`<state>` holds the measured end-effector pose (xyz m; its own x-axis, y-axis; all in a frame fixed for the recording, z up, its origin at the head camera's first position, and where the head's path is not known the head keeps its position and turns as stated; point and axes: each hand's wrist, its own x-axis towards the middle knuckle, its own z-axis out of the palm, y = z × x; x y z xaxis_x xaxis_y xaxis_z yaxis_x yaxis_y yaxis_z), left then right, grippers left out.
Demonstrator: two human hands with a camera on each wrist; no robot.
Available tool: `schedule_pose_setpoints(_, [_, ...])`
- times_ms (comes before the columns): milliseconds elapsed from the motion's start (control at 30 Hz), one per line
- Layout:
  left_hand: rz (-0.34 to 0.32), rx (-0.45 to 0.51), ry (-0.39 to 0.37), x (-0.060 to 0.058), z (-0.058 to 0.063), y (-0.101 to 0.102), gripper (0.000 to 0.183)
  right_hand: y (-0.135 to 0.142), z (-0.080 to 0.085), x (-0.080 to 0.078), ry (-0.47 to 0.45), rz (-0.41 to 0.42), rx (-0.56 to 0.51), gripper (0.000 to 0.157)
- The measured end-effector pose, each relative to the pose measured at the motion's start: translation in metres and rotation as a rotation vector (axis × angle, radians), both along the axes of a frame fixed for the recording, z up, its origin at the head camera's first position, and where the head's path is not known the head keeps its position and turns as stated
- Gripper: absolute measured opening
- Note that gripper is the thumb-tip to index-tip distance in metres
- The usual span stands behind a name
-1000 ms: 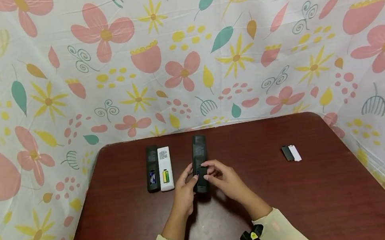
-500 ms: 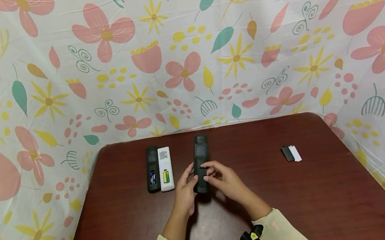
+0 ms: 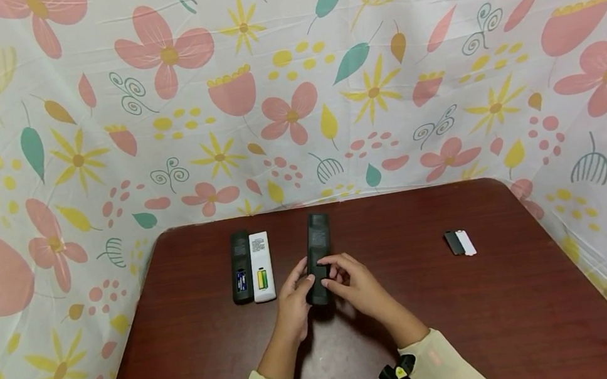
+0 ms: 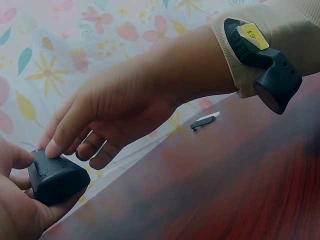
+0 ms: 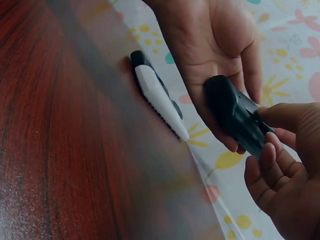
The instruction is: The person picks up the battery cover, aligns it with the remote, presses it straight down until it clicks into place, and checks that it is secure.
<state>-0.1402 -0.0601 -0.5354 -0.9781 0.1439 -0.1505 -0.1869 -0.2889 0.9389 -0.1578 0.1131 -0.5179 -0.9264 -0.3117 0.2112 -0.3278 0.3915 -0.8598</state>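
Held remote (image 3: 318, 238): long, slim, black, back side up; raised over the middle of the table (image 3: 210, 353), far end pointing at the patterned cloth (image 3: 287, 58).
Its finish: dark, with soft shine on the sides; faint grey block of print on the far half, too small to read.
Its near end: thick and blocky, flat on top, rounded underneath, as the left wrist view shows.
Back cover (image 3: 318, 280): black like the body, over the lower back; thin line at its upper edge. Fully seated or not, can't tell.
Left hand (image 3: 293, 304): closed round the remote's side, thumb along the edge, fingers underneath; snug grip.
Right hand (image 3: 357, 281): thumb and bent forefinger pinching at the back cover, small gap between tips; other fingers curled in by the remote's side.
Black remote (image 3: 240, 254): flat on the table to the left, back up, bay uncovered, blue batteries (image 3: 241, 280) inside.
White remote (image 3: 260, 255): lying alongside the black one, bay uncovered too, green-and-yellow batteries (image 3: 262, 279) showing.
Loose covers: black cover (image 3: 453, 243) and white cover (image 3: 466, 242), side by side on the table, well off to the right.
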Motion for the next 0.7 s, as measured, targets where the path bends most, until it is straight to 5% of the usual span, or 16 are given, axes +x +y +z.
schedule_pose_setpoints(467, [0.007,-0.071,-0.012,-0.0012,-0.0024,0.0007,0.053,0.0025,-0.0062,-0.0002,0.01,-0.001,-0.038,0.045])
schedule_pose_setpoints(700, [0.022,-0.071,-0.023,-0.0023,-0.0021,0.0013,0.053,-0.0007,-0.0054,-0.0031,-0.057,-0.131,-0.091,0.054])
